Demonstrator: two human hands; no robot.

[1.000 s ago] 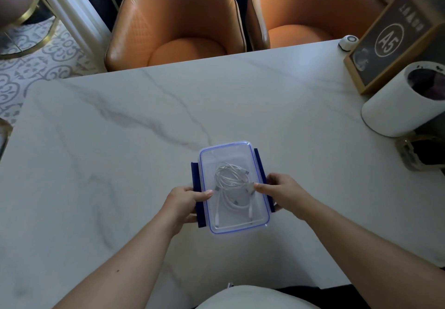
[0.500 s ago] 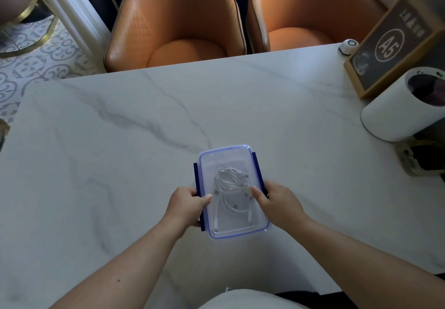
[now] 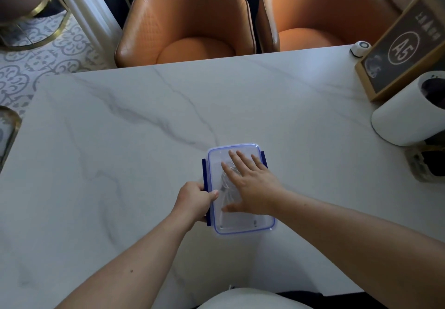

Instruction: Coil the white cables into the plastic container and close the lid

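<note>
A clear plastic container (image 3: pixel 243 226) with a blue-rimmed lid and dark blue side clips sits on the marble table in front of me. The lid lies on top of it. White cables (image 3: pixel 226 183) show coiled inside through the lid, partly hidden by my hand. My right hand (image 3: pixel 250 186) lies flat on the lid, fingers spread. My left hand (image 3: pixel 196 199) grips the container's left side at the blue clip (image 3: pixel 205 176), thumb on the lid's edge.
The marble table (image 3: pixel 120 164) stretches wide to the left. At the right stand a white cylinder (image 3: pixel 409 116), a framed "A5" sign (image 3: pixel 404 48), a small white round device (image 3: pixel 360 48) and a dark holder (image 3: pixel 428 164). Two orange chairs (image 3: pixel 190 19) face the far edge.
My right hand left the container's right side and now lies flat on top of the lid. My left hand stays at the left clip.
</note>
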